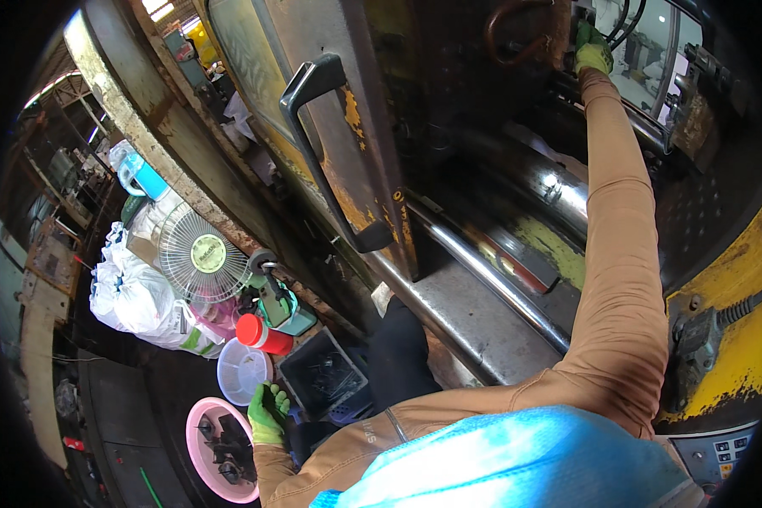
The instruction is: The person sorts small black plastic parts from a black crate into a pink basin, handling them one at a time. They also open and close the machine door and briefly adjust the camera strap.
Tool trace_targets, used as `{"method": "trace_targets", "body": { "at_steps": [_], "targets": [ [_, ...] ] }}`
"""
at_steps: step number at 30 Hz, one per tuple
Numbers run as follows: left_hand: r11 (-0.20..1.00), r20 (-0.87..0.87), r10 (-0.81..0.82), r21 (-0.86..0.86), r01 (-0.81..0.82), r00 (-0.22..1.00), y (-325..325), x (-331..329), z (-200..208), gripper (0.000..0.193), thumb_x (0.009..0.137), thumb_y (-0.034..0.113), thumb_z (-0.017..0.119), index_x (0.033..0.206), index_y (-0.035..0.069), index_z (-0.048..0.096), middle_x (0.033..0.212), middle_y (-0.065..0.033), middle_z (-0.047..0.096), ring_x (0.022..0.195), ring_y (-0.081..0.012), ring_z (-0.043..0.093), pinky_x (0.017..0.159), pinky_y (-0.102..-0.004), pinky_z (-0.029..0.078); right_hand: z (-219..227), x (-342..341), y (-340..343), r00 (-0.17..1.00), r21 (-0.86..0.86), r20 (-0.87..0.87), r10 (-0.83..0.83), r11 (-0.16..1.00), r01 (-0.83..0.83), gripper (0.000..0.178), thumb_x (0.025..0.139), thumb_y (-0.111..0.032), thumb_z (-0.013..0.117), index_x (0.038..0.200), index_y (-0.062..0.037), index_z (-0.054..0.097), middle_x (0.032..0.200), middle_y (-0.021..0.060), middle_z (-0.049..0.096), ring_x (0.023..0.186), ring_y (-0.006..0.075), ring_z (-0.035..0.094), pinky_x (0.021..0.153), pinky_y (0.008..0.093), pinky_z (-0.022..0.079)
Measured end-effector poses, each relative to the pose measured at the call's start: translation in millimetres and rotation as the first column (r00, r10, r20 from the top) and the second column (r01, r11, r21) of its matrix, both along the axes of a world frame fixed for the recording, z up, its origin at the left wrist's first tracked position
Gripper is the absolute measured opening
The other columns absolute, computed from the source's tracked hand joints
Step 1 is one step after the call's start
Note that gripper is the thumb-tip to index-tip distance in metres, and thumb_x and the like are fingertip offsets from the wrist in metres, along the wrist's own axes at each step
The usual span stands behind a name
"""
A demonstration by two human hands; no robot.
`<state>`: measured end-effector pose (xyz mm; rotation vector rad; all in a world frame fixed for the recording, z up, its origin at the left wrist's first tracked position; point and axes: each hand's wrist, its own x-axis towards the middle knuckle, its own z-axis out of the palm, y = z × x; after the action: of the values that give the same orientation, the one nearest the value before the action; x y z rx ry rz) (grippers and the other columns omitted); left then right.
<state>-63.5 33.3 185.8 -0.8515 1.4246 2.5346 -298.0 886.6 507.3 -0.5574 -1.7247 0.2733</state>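
My right arm, in a brown sleeve, stretches far into a large machine. My right hand [595, 52], in a green and yellow glove, is at the far upper right beside a dark upright part and black hoses [625, 27]. Its fingers look closed, but what they hold is hidden. Low at my left side, my left hand [268, 412] wears a green glove. Its fingers are loosely bent and apart, with nothing visible in them. It is nearest to a clear plastic basin [245, 372] and a pink basin [197, 440] holding dark parts.
The machine's sliding door has a black handle [300, 93]. Shiny steel bars [491, 279] run across the machine bed. To the left are a fan [207, 254], white bags [131, 288], a red-lidded container [264, 334] and a black crate [323, 370]. A rusty beam [178, 161] slants past them.
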Motion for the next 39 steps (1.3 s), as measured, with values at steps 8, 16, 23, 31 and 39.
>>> {"method": "trace_targets", "body": {
  "at_steps": [8,16,23,31,39],
  "targets": [
    [0.999,0.017,-0.036,0.02,0.035,0.999,13,2,-2,0.022,0.089,0.033,0.055,0.093,0.012,0.061,0.078,-0.001,0.064,0.062,-0.0165,0.061,0.054,-0.0288,0.051,-8,1,4,0.999,-0.013,0.042,0.025,1.0,-0.025,0.054,0.089,-0.054,0.033,0.115,-0.0144,0.06,0.116,0.0148,0.059,0.109,0.0368,0.052,0.092,0.0423,0.04],
    [0.997,0.014,-0.049,0.064,0.049,0.999,20,-4,-4,0.023,0.089,0.033,0.055,0.095,0.012,0.061,0.078,-0.001,0.064,0.063,-0.0167,0.062,0.055,-0.029,0.052,-5,3,9,0.991,-0.028,0.135,-0.003,1.0,0.007,0.054,0.09,-0.054,0.032,0.118,-0.0159,0.058,0.12,0.0151,0.057,0.112,0.0363,0.051,0.094,0.0436,0.039],
    [1.0,0.051,-0.015,0.027,0.013,0.999,23,-5,3,0.022,0.089,0.032,0.055,0.096,0.012,0.061,0.079,-0.0014,0.063,0.064,-0.0167,0.061,0.055,-0.0287,0.052,21,3,-7,0.921,-0.049,0.337,-0.197,0.973,0.226,0.042,0.092,-0.039,0.034,0.113,-0.0123,0.059,0.116,0.015,0.059,0.107,0.0347,0.056,0.087,0.0488,0.045],
    [1.0,0.029,-0.015,0.019,0.015,0.999,17,1,9,0.022,0.089,0.031,0.055,0.097,0.011,0.061,0.079,-0.0014,0.063,0.064,-0.0165,0.062,0.055,-0.0273,0.052,25,27,3,0.943,-0.079,0.211,-0.259,0.957,0.281,0.039,0.091,-0.032,0.038,0.107,-0.0067,0.063,0.111,0.0168,0.061,0.103,0.0359,0.059,0.088,0.0453,0.046],
    [0.961,-0.202,-0.216,0.129,0.245,0.955,44,-22,50,0.023,0.089,0.03,0.056,0.1,0.009,0.061,0.086,-0.0018,0.061,0.072,-0.014,0.059,0.059,-0.0236,0.048,9,53,2,0.962,0.07,-0.273,0.029,0.997,-0.01,0.036,0.084,-0.031,0.053,0.101,-0.0001,0.062,0.095,0.0195,0.064,0.088,0.0347,0.061,0.079,0.0398,0.046]
  ]
}}
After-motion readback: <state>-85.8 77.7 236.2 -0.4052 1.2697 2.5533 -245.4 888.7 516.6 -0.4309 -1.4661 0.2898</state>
